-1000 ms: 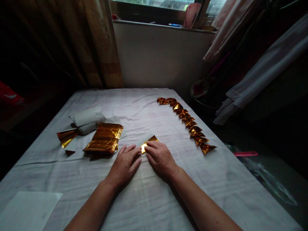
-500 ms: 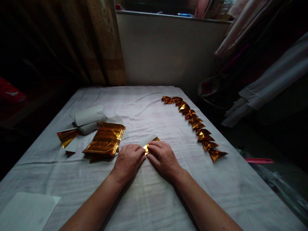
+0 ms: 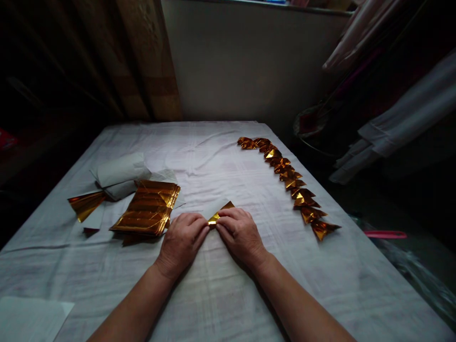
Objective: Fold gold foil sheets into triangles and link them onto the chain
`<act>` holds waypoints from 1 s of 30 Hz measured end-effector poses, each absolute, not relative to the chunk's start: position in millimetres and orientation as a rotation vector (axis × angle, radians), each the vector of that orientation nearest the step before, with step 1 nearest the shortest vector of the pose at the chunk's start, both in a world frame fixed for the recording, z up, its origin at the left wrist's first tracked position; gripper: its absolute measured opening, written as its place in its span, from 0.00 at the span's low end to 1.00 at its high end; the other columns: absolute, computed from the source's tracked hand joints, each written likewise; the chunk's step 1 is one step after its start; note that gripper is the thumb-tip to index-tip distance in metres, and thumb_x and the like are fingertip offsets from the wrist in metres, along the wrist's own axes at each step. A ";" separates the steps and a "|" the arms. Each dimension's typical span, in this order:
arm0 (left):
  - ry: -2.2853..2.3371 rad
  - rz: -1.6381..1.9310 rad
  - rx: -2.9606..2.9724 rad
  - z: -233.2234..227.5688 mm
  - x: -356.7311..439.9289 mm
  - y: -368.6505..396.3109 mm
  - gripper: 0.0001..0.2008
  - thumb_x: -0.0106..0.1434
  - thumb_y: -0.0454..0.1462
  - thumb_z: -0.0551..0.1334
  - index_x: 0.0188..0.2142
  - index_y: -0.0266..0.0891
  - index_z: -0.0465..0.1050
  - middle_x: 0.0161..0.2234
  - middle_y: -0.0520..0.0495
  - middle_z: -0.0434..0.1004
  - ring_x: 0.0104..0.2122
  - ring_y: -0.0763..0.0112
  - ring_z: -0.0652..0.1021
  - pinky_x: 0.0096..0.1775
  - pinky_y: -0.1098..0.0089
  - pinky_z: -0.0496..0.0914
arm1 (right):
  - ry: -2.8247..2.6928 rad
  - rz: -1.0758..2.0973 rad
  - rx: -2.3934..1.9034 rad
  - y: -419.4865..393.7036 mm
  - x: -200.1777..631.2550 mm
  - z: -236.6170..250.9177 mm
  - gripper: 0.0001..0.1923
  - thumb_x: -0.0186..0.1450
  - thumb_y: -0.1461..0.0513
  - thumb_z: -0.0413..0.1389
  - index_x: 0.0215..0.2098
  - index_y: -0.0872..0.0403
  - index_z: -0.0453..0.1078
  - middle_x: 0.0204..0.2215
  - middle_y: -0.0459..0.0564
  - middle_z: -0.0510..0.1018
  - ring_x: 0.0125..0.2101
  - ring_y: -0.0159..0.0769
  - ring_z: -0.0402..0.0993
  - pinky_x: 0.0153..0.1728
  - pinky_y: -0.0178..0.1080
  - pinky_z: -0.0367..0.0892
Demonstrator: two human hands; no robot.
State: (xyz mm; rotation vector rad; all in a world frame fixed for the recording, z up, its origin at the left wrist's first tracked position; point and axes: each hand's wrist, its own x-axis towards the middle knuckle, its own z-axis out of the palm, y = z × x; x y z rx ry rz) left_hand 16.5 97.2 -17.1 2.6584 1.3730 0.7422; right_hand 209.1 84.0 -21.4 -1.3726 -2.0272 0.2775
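With both sets of fingertips pinched down on it, the small gold foil piece [image 3: 219, 214] sits flat on the white cloth [image 3: 221, 285], right between my hands. Left hand [image 3: 181, 240] presses its near-left edge, fingers curled, knuckles up. Right hand [image 3: 240, 233] presses the near-right edge, same posture. Fingertips of the two hands nearly meet over the foil. Only the far corner of the piece pokes out beyond them, gold face up with a pale paper backing showing to its left. So: both hands clamped on the foil piece, pinning it to the cloth, not lifted.

Just left of my left hand: a stack of gold foil sheets [image 3: 147, 209], fanned slightly, near but not touching my fingers. Further left, beyond the stack: a folded white paper bundle [image 3: 119, 173], touching the stack's far edge. Left of that, a loose folded gold piece [image 3: 83, 205].

Right of my right hand, well apart: a curved row of folded gold pieces [image 3: 290, 183], overlapping one another, running from near the table's right edge away to the far side.

Near-left corner: a white sheet [image 3: 30, 320], partly cut off by the frame.
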 end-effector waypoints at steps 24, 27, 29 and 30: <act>1.579 0.703 2.396 -13.0 35.4 97.3 0.06 0.65 0.39 0.62 0.31 0.42 0.72 0.44 0.46 0.78 0.47 0.58 0.74 0.48 0.58 0.66 | -1.862 0.324 -1.545 81.2 199.2 -20.3 0.03 0.65 0.65 0.58 0.32 0.51 0.72 0.42 0.51 0.78 0.44 0.43 0.70 0.48 0.46 0.64; 1.603 0.709 2.386 -14.5 35.6 97.1 0.06 0.65 0.39 0.63 0.30 0.42 0.71 0.44 0.46 0.77 0.47 0.58 0.73 0.48 0.58 0.65 | -1.872 0.313 -1.566 81.0 198.3 -20.1 0.03 0.65 0.64 0.58 0.32 0.51 0.72 0.43 0.51 0.78 0.44 0.43 0.70 0.48 0.47 0.63; 1.620 0.716 2.382 -15.5 35.7 96.8 0.07 0.65 0.39 0.63 0.31 0.41 0.70 0.44 0.45 0.77 0.47 0.58 0.73 0.48 0.58 0.65 | -1.875 0.315 -1.573 80.9 198.0 -20.1 0.03 0.65 0.64 0.58 0.33 0.51 0.71 0.43 0.51 0.78 0.44 0.43 0.70 0.48 0.46 0.63; 1.626 0.718 2.382 -15.9 35.9 96.6 0.07 0.65 0.39 0.63 0.31 0.41 0.70 0.44 0.45 0.77 0.47 0.58 0.73 0.48 0.58 0.65 | -1.875 0.316 -1.576 80.8 198.0 -20.1 0.02 0.65 0.64 0.58 0.33 0.51 0.71 0.43 0.51 0.78 0.44 0.43 0.70 0.48 0.46 0.63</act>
